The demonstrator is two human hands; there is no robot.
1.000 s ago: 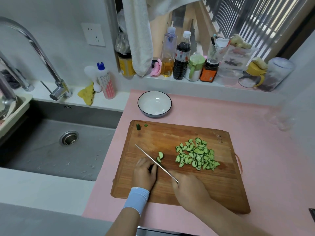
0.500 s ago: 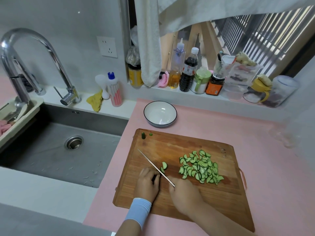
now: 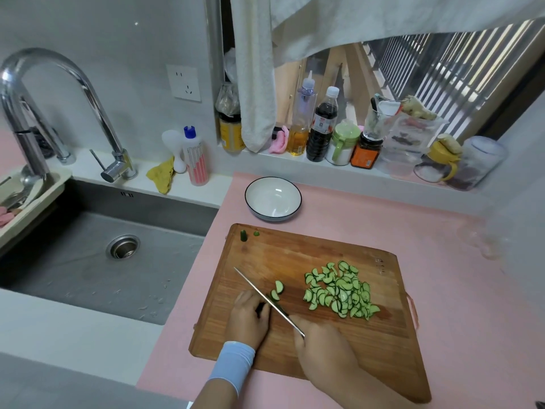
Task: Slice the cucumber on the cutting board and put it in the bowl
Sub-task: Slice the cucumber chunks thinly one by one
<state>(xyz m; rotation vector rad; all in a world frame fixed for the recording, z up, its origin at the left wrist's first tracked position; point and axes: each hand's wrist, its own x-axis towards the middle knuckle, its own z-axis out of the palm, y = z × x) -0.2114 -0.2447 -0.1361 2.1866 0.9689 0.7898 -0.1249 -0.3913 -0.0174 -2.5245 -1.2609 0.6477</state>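
Observation:
On the wooden cutting board (image 3: 295, 255) lies a pile of half-moon cucumber slices (image 3: 339, 290), with two fresh slices (image 3: 277, 290) beside the blade. My right hand (image 3: 323, 346) grips the handle of a knife (image 3: 262, 296), whose blade slants up to the left. My left hand (image 3: 247, 317), fingers curled, holds down the dark remaining cucumber end (image 3: 260, 308) just left of the blade; most of it is hidden. An empty white bowl (image 3: 272, 198) with a dark rim stands beyond the board.
Two small cucumber bits (image 3: 247, 234) lie at the board's far left corner. A steel sink (image 3: 97, 255) with a tap (image 3: 59, 107) is to the left. Bottles and jars (image 3: 321, 128) line the window ledge. A pink mat (image 3: 442, 261) covers the counter.
The view has tilted up slightly. A second cut slice now lies beside the blade. Both hands have stayed in place on the board.

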